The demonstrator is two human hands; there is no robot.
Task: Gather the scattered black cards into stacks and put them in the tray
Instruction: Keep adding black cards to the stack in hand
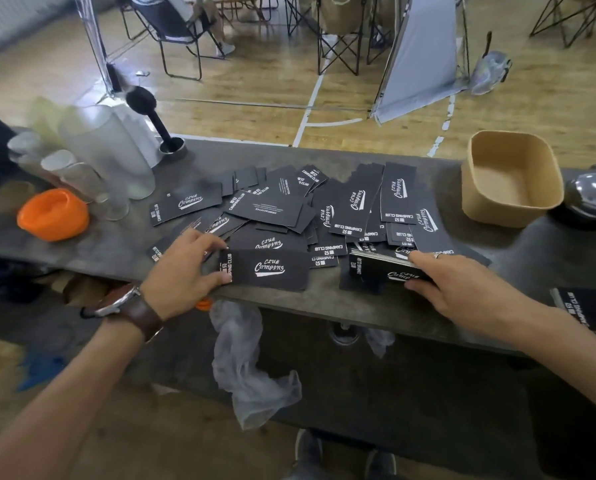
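Several black cards with white "Camping Club" print lie scattered and overlapping across the middle of the grey table. My left hand pinches the left end of one black card near the table's front edge. My right hand grips a thick stack of cards from its right side, with the stack resting on the table. The tan tray stands at the far right of the table with nothing in it.
An orange cup and clear plastic containers stand at the left. A black stand is behind them. A shiny kettle sits right of the tray. Another black card pack lies at the right edge. Folding chairs stand on the floor beyond.
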